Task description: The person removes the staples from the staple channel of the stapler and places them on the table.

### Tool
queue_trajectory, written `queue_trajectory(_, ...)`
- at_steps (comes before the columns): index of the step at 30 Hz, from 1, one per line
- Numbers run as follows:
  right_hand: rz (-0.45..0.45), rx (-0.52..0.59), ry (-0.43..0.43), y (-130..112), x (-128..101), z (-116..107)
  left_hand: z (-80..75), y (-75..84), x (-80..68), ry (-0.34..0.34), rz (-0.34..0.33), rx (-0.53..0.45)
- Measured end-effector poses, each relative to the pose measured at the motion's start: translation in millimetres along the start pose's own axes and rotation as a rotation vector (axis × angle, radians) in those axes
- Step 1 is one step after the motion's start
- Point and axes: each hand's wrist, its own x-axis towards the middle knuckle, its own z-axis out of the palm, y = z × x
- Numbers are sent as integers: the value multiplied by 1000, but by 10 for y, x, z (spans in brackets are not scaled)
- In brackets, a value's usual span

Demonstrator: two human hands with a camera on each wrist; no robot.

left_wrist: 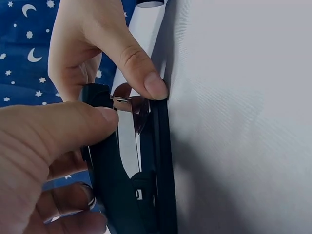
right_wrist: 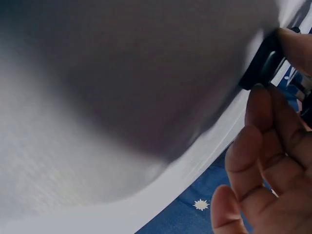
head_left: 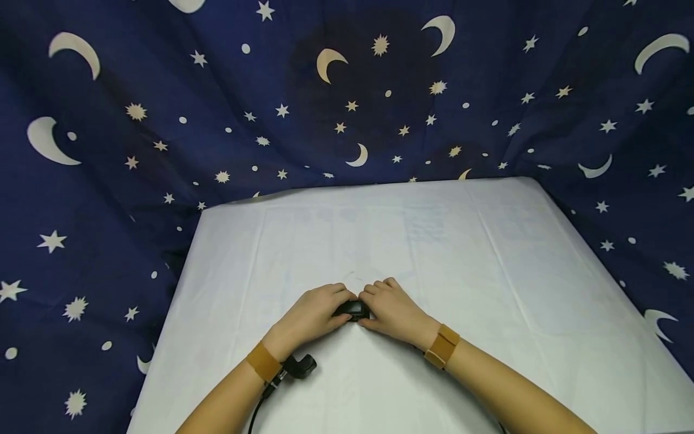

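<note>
Between the two hands, low on the white-covered table, is a black stapler [head_left: 353, 310]. The left wrist view shows the stapler [left_wrist: 109, 180] with its upper arm lifted away from its base and the metal staple track visible between them. My left hand [head_left: 320, 308] grips the upper arm, its thumb pressed near the front end. My right hand [head_left: 397, 314] pinches the front end of the base. In the right wrist view, the fingertips of the right hand [right_wrist: 273, 156] hold the dark end of the stapler; the rest of it is mostly hidden.
The white cloth [head_left: 379, 241] covers the table, with fold lines running across it. A dark blue curtain [head_left: 303, 108] with moons and stars hangs behind and at both sides. Near the left wrist, a black camera [head_left: 300, 366] with a cable is strapped on a brown band [head_left: 264, 361].
</note>
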Motion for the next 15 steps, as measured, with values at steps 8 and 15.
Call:
queue_trajectory(8, 11, -6, -6, 12, 17, 26, 5, -25, -11, 28, -5, -53)
queue_trajectory(15, 36, 9, -3, 37, 53, 1, -131, -107, -75, 122, -71, -203)
